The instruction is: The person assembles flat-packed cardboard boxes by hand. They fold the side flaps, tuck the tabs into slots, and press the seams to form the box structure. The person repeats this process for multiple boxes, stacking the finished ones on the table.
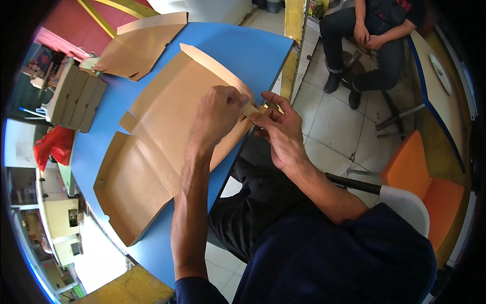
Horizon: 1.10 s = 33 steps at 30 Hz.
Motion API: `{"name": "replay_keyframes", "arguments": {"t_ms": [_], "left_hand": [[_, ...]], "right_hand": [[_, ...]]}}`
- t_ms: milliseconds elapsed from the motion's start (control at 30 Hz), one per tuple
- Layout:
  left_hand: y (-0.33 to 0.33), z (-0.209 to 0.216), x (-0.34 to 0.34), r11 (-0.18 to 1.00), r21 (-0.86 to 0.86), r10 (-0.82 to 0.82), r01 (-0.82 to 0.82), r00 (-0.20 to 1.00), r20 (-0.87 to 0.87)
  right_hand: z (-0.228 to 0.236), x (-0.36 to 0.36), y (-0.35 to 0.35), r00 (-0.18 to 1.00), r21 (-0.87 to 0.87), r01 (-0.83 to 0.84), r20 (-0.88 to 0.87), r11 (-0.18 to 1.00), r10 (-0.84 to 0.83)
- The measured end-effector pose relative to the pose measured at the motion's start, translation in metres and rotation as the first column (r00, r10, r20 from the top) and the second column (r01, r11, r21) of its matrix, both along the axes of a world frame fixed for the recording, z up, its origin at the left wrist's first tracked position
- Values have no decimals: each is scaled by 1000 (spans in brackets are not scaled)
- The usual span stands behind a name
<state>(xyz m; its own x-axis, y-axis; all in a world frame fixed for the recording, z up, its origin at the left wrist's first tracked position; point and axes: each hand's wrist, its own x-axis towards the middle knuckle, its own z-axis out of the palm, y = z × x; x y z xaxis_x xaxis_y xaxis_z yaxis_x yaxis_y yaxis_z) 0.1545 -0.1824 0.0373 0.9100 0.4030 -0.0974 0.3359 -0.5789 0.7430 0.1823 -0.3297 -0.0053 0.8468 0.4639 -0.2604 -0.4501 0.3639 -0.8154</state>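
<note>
A brown cardboard box [172, 109] lies opened out on the blue table [228, 43]. Its smaller part, nearer the left, has raised walls. The larger panel stretches up toward the far side, with a flap standing along its far right edge. At that panel's right corner, my right hand [286, 134] pinches a small cardboard flap [250, 110] between thumb and fingers. Beside it, my left hand [217, 114] is closed with curled fingers over the same corner. What its fingertips grip is hidden from view.
Another flat cardboard blank [139, 48] lies at the table's far left. Several folded boxes [76, 99] are stacked at the left edge, near a red plastic bag [54, 147]. Someone sits [374, 40] at the far right, beyond the tiled floor. An orange chair [410, 172] stands at right.
</note>
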Motion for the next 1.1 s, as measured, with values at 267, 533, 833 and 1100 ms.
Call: {"name": "replay_keyframes", "arguments": {"t_ms": [267,533,833,1100], "left_hand": [[6,-6,-3,936,-350,-8,35,997,78],[8,-10,-6,924,-382,19,-15,1000,7],[-21,0,-43,809,588,-218,-4,926,307],[-50,37,-161,765,210,-567,608,792,-228]], "right_hand": [[-1,17,2,998,-34,-62,27,997,63],[10,43,-8,938,-206,-279,150,938,312],[8,79,-35,891,-298,-87,403,950,208],[14,85,-10,696,-503,-112,576,857,429]]}}
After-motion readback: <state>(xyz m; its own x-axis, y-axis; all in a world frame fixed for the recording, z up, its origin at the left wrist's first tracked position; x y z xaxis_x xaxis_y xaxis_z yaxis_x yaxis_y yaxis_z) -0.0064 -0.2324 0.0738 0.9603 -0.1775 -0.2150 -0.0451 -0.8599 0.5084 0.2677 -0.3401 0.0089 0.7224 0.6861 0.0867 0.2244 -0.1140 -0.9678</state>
